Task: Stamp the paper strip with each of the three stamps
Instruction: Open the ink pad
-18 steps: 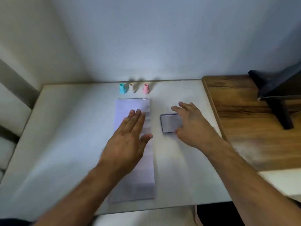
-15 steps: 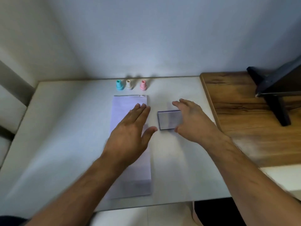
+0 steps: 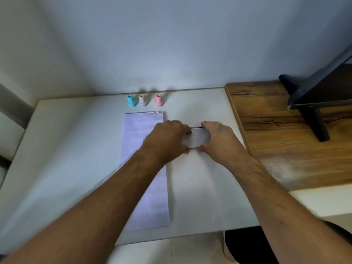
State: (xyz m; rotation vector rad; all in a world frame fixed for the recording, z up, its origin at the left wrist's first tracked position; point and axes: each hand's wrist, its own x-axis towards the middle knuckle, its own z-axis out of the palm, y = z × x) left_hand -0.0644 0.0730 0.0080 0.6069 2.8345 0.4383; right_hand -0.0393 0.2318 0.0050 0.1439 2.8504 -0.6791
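1. The left hand (image 3: 167,138) and right hand (image 3: 219,141) both grip a small flat rectangular case (image 3: 196,138) lying on the white table (image 3: 76,149), one hand at each short end.
2. Each hand pinches the case between thumb at the near edge and fingers at the far edge; the fingers are curled, not spread.
3. The case lies just right of the paper strip (image 3: 139,134). The left wrist and forearm cross over the strip.
4. The paper strip lies flat, running from near the table's front edge toward the wall. No stamp marks are discernible on its visible surface.
5. Three stamps stand upright in a row beyond the strip's far end: the blue stamp (image 3: 131,101), the cream stamp (image 3: 142,100), the pink stamp (image 3: 159,100). Neither hand touches them.
6. A wooden desk (image 3: 276,130) adjoins the table at right, bearing a dark stand (image 3: 312,103).
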